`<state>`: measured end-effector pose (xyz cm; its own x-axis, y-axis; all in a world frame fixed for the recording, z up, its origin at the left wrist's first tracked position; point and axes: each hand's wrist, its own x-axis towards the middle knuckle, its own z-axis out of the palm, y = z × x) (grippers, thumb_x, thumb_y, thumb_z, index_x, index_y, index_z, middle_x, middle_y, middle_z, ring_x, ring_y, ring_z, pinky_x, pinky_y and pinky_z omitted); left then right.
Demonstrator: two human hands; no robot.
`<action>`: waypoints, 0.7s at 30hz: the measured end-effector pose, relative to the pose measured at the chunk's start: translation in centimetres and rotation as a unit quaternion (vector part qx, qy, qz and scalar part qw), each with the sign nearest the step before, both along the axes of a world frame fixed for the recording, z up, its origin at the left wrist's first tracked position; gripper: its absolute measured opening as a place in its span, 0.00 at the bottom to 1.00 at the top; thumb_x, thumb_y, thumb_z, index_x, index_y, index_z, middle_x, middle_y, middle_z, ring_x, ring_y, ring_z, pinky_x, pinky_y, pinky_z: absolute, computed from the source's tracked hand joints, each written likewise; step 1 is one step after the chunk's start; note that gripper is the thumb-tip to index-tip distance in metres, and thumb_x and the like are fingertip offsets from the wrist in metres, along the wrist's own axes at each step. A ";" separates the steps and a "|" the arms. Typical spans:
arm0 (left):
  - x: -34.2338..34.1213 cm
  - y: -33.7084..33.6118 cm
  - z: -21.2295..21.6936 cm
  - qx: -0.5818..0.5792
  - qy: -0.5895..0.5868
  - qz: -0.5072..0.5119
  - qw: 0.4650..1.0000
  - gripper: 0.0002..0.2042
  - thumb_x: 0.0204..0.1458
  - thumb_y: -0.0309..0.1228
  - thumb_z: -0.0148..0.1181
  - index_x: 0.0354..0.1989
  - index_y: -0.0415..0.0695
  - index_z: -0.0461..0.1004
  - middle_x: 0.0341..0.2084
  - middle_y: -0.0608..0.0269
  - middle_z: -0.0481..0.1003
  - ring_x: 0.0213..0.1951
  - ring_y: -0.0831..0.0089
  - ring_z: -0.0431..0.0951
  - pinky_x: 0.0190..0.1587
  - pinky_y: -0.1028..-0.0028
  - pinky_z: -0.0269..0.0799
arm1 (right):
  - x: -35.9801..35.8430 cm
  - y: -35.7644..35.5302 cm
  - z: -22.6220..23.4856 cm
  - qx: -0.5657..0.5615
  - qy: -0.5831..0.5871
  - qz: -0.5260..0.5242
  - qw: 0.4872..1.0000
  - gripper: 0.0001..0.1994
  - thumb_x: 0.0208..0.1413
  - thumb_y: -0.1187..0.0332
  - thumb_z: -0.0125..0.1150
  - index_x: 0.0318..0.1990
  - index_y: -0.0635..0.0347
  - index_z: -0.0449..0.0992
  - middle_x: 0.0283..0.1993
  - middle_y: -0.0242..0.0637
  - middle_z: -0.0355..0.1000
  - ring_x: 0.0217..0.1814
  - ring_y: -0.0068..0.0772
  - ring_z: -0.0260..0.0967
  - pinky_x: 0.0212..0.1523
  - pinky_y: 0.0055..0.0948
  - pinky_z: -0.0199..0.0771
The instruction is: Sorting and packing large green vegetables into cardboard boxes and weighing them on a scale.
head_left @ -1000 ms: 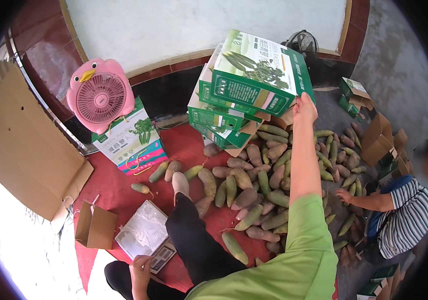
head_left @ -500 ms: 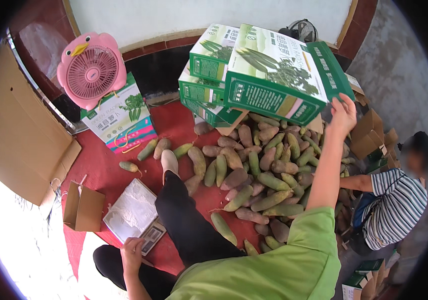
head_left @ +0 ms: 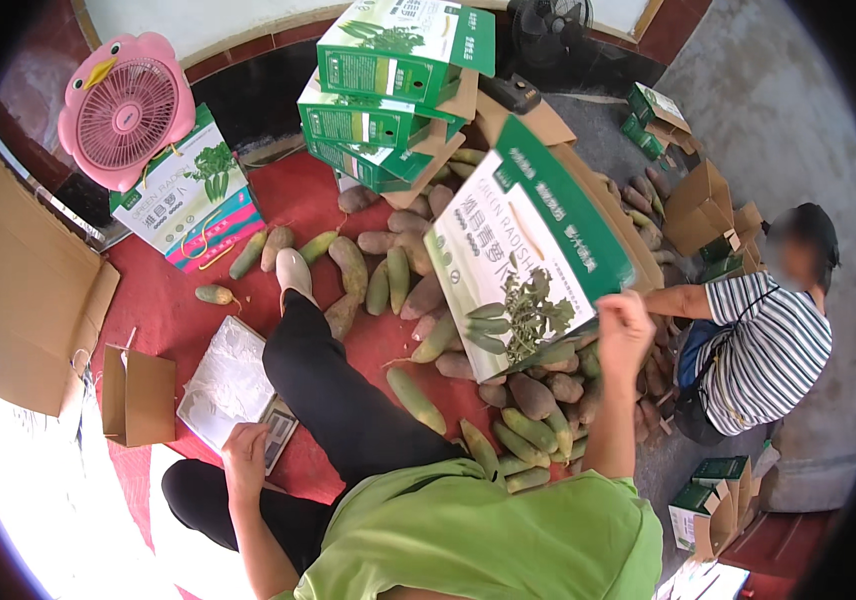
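Observation:
My right hand [head_left: 624, 328] grips the lower corner of a green and white cardboard box [head_left: 528, 245] and holds it tilted in the air above a heap of green radishes [head_left: 508, 400]. A stack of the same boxes [head_left: 388, 95] stands behind the heap. My left hand [head_left: 245, 462] rests on the red floor mat beside a small dark calculator-like device [head_left: 278, 445] and a white bag [head_left: 233, 380]. My black-trousered leg [head_left: 333, 390] stretches out toward the radishes.
A pink fan [head_left: 128, 108] sits on a colourful box [head_left: 193, 205] at the left. Brown cardboard sheets [head_left: 18, 290] and a small brown carton [head_left: 138, 395] lie left. Another person in a striped shirt [head_left: 763, 345] sits at the right among small boxes [head_left: 703, 205].
My right hand has pulled the top green box off the stack and brought it down and toward me, tilting it. The left hand has stayed by the device.

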<state>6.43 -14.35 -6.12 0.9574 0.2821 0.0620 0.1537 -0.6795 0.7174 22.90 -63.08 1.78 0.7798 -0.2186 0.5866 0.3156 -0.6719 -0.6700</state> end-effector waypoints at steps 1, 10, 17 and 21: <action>-0.1 -0.1 0.1 0.000 -0.008 0.000 1.000 0.05 0.48 0.18 0.56 0.33 0.35 0.78 0.29 0.53 0.76 0.31 0.62 0.78 0.36 0.71 0.72 | 0.0 0.5 -1.9 -0.012 -0.039 -0.007 0.999 0.10 0.44 0.87 0.57 0.28 0.60 0.75 0.27 0.33 0.65 0.31 0.27 0.65 0.34 0.22 0.65; 2.3 -4.4 5.7 -0.036 -0.086 -0.050 0.994 0.09 0.47 0.16 0.57 0.37 0.37 0.78 0.32 0.55 0.76 0.34 0.63 0.77 0.39 0.72 0.72 | -4.2 6.0 -5.0 -0.124 0.027 0.094 0.987 0.11 0.40 0.83 0.60 0.30 0.54 0.79 0.25 0.39 0.61 0.27 0.41 0.65 0.27 0.34 0.65; 6.8 -13.2 9.3 -0.025 -0.058 -0.289 0.955 0.27 0.45 0.20 0.61 0.58 0.48 0.68 0.33 0.56 0.76 0.37 0.61 0.78 0.41 0.68 0.74 | -6.4 10.1 -4.1 -0.271 0.002 0.240 0.932 0.10 0.34 0.73 0.64 0.29 0.50 0.80 0.25 0.35 0.59 0.27 0.38 0.64 0.27 0.35 0.63; 8.7 -16.3 8.0 0.135 -0.115 -0.361 0.915 0.30 0.43 0.24 0.58 0.61 0.53 0.66 0.31 0.60 0.73 0.34 0.64 0.77 0.37 0.66 0.73 | -7.4 11.6 -4.9 -0.321 0.035 0.287 0.902 0.14 0.28 0.68 0.66 0.30 0.49 0.80 0.26 0.34 0.62 0.30 0.37 0.65 0.28 0.34 0.63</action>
<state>15.12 -30.63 1.85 0.8406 -0.4753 0.2599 -0.5403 -0.7012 0.4651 15.54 -51.51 -3.12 0.6965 0.5992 0.3947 0.7068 -0.6679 -0.2331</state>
